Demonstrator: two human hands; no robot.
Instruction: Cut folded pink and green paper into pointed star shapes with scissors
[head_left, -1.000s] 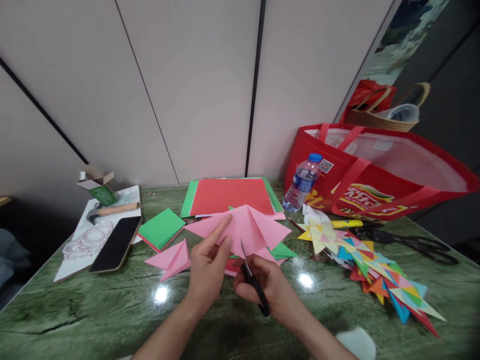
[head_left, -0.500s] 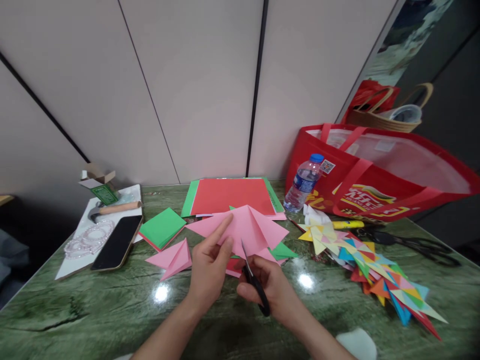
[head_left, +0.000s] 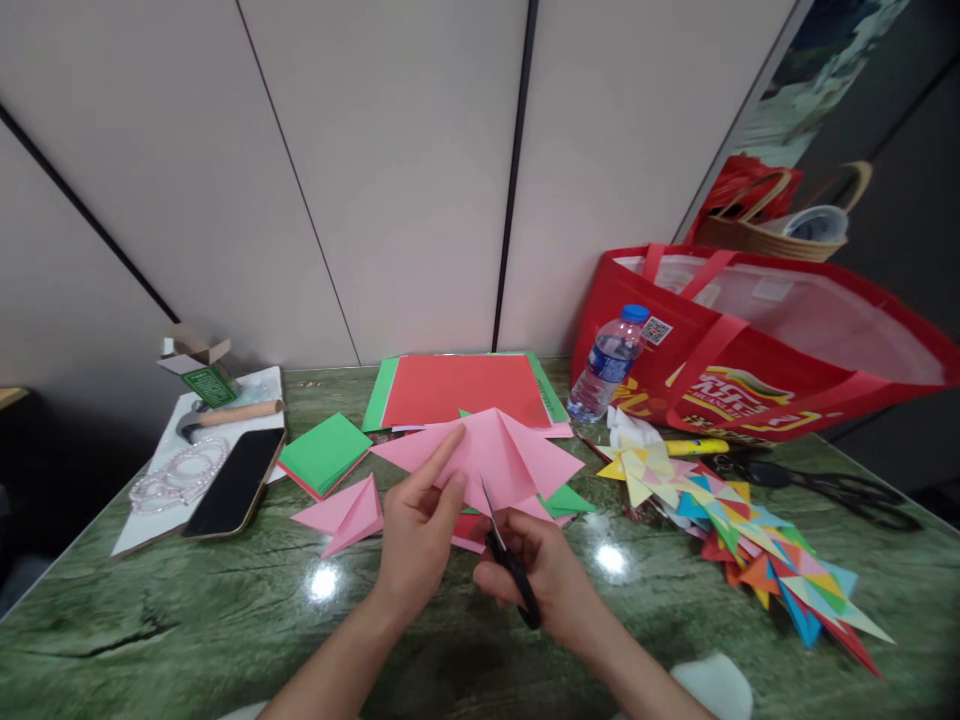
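A creased sheet of pink paper (head_left: 517,455) is pinched between the thumb and fingers of my left hand (head_left: 424,530), the index finger lying along its face. My right hand (head_left: 544,560) grips black-handled scissors (head_left: 512,578), whose blades point up at the paper's lower middle edge. How far the blades have cut in, I cannot tell. Under and behind the held sheet show more folded pieces, green (head_left: 566,500) and pink. Left of my left hand lies a folded pink piece (head_left: 345,515), and beyond it a stack of green squares (head_left: 325,452).
Coloured sheets (head_left: 469,390) lie against the wall. At left are a phone (head_left: 234,485), a hammer (head_left: 232,415), beads (head_left: 180,478) and a small box (head_left: 202,375). On the right stand a water bottle (head_left: 606,365) and red bag (head_left: 757,360), near colourful folded pieces (head_left: 780,555) and another pair of scissors (head_left: 832,490).
Very little differs. The right tip of the pink paper reaches slightly farther right; both hands and the scissors stay in nearly the same place.
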